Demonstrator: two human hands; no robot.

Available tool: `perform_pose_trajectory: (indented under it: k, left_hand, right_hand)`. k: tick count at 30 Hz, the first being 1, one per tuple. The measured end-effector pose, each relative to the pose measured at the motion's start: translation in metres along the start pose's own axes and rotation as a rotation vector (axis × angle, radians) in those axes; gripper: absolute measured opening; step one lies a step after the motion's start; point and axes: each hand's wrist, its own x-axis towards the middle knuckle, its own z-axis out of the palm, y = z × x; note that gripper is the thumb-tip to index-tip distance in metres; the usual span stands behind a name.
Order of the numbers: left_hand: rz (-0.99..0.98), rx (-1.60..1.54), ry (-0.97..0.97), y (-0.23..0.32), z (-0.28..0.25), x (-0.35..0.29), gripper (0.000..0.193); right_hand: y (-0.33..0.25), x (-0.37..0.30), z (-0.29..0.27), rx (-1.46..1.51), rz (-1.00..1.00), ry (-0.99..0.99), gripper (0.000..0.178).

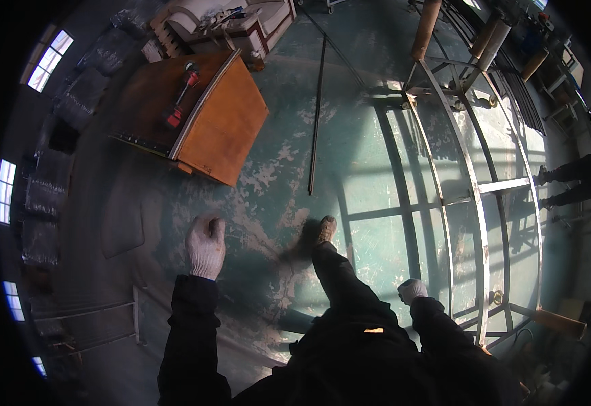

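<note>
Although both hands are in view, their inner sides are not. Left hand (206, 247), in a pale knit glove: fingers curled in, closed loosely, palm hidden, over the green floor (268, 223) near the wooden box (218, 128). Right hand (414, 291), also gloved: small in view, knuckles bent, fingers mostly concealed; cannot tell whether it is closed or grips anything, nor whether it touches the tubular metal frame (505, 185) beside it.

Frame location: right of the person, on the floor. Long axis runs from the upper part of the view toward the lower right; the long rails look bowed by the lens. One caster (497, 298) shows near the lower end; the other end, by the brown cylinders (427, 28), is cluttered and hard to separate.

Box: ahead and left, set obliquely, lighter orange face toward the right; darker surface fades into shadow on its left. Red-and-black power tool (182, 98) lies on that surface, long axis about parallel to the near edge, its red block end toward the person. Exact type unclear.

Thin metal bar (316, 128): on floor, pointing away from the person. Pale upholstered seat (278, 15): cut off above. Another person's legs (579, 170): at right, upper body lost in the dark rim.
</note>
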Motion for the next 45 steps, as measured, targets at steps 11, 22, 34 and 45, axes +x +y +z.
perform_pose_trajectory:
  k: [11, 22, 34, 45]
  left_hand:
    - [0.025, 0.637, -0.01, -0.145, 0.01, 0.484, 0.05]
    - [0.263, 1.043, -0.235, -0.29, 0.053, 0.616, 0.087]
    - [0.309, 0.91, -0.077, -0.317, 0.051, 0.598, 0.079]
    - [0.226, 0.817, -0.094, -0.312, 0.044, 0.596, 0.089]
  right_hand:
    - [-0.422, 0.195, 0.013, -0.094, -0.3, -0.021, 0.035]
    - [-0.551, 0.416, 0.132, -0.165, -0.062, -0.118, 0.04]
    - [-0.644, 0.652, 0.297, -0.237, 0.086, -0.031, 0.036]
    - [-0.631, 0.683, 0.328, -0.178, 0.08, 0.032, 0.029]
